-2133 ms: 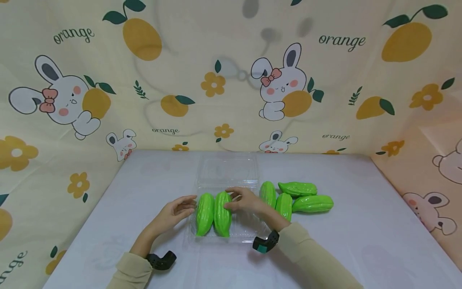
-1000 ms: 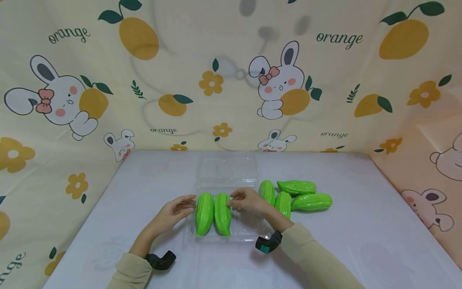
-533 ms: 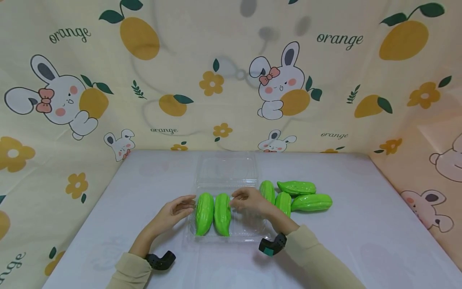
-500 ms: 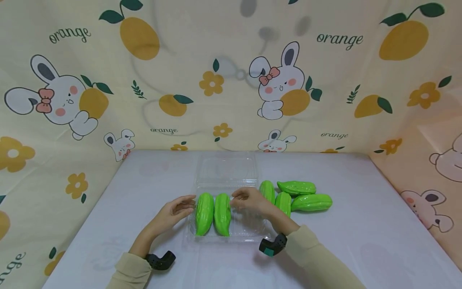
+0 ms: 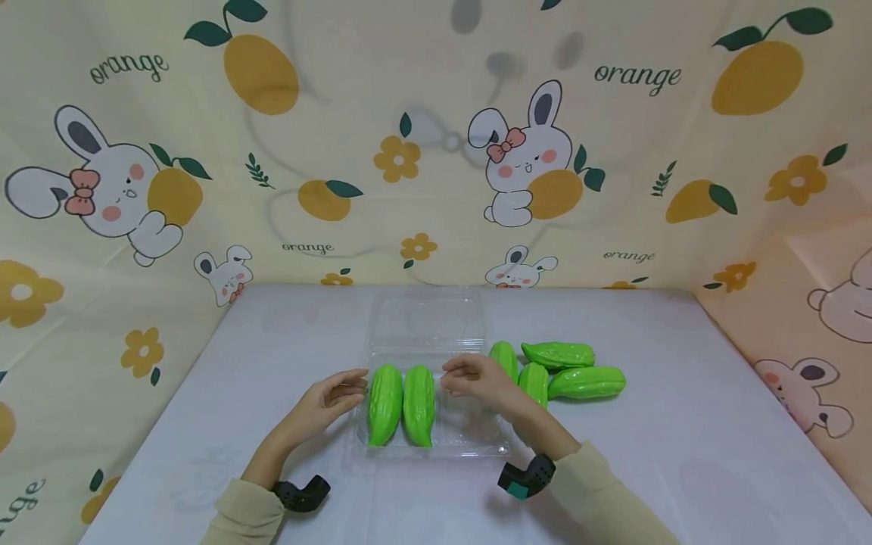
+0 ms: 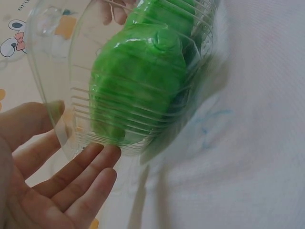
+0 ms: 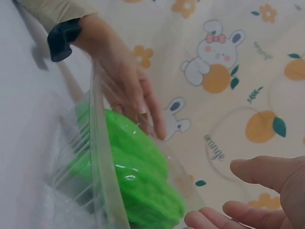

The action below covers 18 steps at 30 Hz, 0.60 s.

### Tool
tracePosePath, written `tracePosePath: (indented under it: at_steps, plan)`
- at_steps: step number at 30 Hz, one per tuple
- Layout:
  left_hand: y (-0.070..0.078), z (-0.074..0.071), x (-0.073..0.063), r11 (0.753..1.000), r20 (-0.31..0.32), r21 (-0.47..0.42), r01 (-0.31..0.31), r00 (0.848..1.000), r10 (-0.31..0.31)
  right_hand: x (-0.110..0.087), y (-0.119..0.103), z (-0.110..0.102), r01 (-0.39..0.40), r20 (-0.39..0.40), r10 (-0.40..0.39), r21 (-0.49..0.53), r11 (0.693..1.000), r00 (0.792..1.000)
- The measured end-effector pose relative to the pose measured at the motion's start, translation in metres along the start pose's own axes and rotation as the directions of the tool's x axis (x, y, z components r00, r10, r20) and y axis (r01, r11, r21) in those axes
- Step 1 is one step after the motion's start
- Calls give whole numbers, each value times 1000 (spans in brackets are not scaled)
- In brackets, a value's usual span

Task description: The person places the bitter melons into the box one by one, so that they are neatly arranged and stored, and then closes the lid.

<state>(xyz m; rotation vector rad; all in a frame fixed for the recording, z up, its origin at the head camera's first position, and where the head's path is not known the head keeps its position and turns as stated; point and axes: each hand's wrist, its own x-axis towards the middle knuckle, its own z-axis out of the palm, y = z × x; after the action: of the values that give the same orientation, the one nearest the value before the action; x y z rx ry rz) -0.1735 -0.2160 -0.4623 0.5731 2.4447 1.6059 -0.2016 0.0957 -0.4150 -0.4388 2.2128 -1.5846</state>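
Two green gourds, the left gourd (image 5: 385, 405) and the right gourd (image 5: 418, 406), lie side by side in the left part of a clear plastic box (image 5: 473, 435), their pointed ends towards the person. The right hand (image 5: 480, 382) is over the box just beside the right gourd, its fingers loosely bent and apart from the thumb, holding nothing. The left hand (image 5: 323, 401) is at the box's left side, its fingers extended and the thumb spread from them; the fingertips seem to touch the ribbed wall without gripping it. The box's lid (image 5: 425, 322) lies folded open on the far side. Near the box, to the right, are four more gourds: two (image 5: 505, 358) (image 5: 534, 382) partly hidden by the right arm, two (image 5: 559, 355) (image 5: 587, 383) lying crosswise beyond them. A black band (image 5: 303, 494) sits on each wrist, below beige sleeves (image 5: 606, 492). Everything rests on a white table (image 5: 272, 341), before a cream cloth (image 5: 443, 76) printed with rabbits and oranges
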Motion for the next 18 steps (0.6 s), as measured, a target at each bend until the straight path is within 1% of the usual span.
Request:
tracePosePath:
  at_steps: [4, 8, 14, 18]
  plan:
    - [-1, 0, -1, 1000, 2, 5, 6, 1000, -6, -7, 0, -2, -9, -33, 10, 43, 999, 999]
    - [-1, 0, -1, 1000, -2, 5, 3, 1000, -3, -12, -3, -3, 0, -53, 3, 50, 999, 999]
    - [-1, 0, 0, 1000, -1, 11, 2, 1000, -2, -21, -9, -8, -25, -79, 32, 87, 996, 996]
    - [0, 0, -1, 1000, 1, 4, 10, 1000, -10, -26, -11, -14, -11, -97, 19, 89, 996, 995]
